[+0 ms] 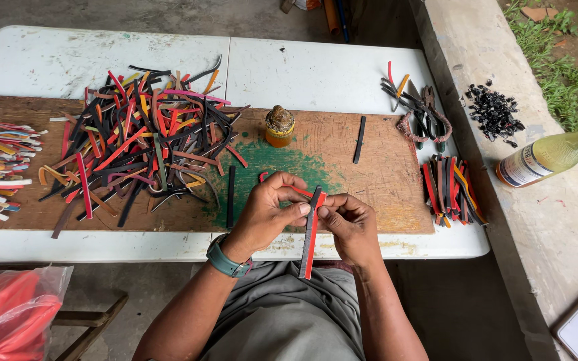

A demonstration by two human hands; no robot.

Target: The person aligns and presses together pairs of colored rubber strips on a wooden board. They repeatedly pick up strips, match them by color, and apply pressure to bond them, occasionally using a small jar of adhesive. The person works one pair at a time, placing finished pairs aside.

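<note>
Over the counter's (342, 80) near edge, both hands pinch one strip (310, 234), red and black, hanging upright. Left hand (265, 214) fingers clamp its top; right hand (349, 224) fingers press beside, perhaps on a second layer. A strip pile (142, 134) lies on the board (382, 174), behind a small jar (279, 126).

- Both forearms bare; no sleeves are seen.
- Left hand (267, 212): a teal-green watch (227, 262) with a broad strap is worn at the wrist.
- Right hand (350, 224): nothing is worn, no rings seen.
- Lap is covered by grey-green cloth (282, 314), loosely creased.
</note>
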